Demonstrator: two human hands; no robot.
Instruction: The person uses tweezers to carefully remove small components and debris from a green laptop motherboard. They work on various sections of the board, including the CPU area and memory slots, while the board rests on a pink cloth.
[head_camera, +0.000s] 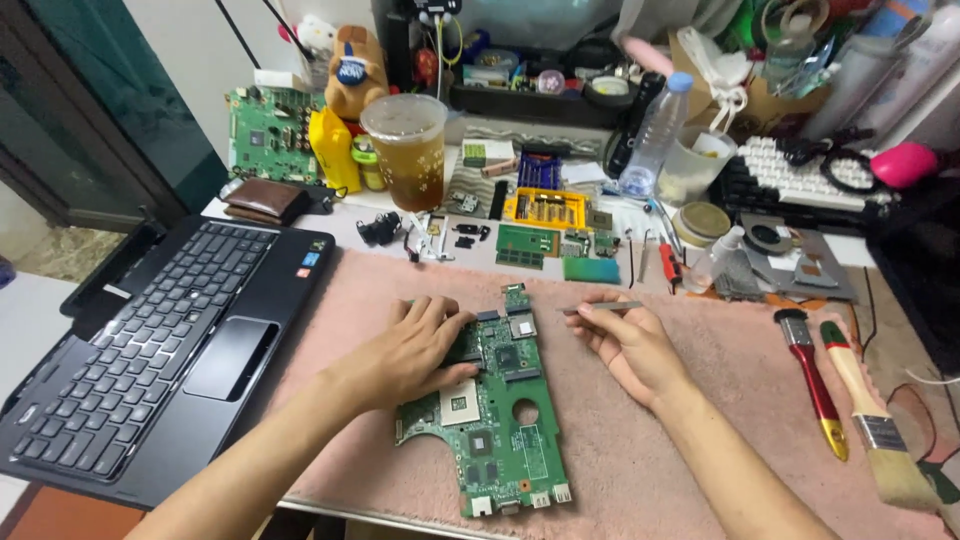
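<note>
A green laptop motherboard lies flat on a pink towel mat in front of me. My left hand rests palm down on the board's upper left part and presses it to the mat. My right hand hovers just right of the board's top edge, fingers pinched on slim metal tweezers that point left toward the board. The tweezers' tips stand slightly apart from the board.
A black laptop base with keyboard sits at the left. Two brushes lie on the right. Behind the mat: an iced drink cup, a yellow screwdriver bit set, small circuit boards, a water bottle, a white keyboard.
</note>
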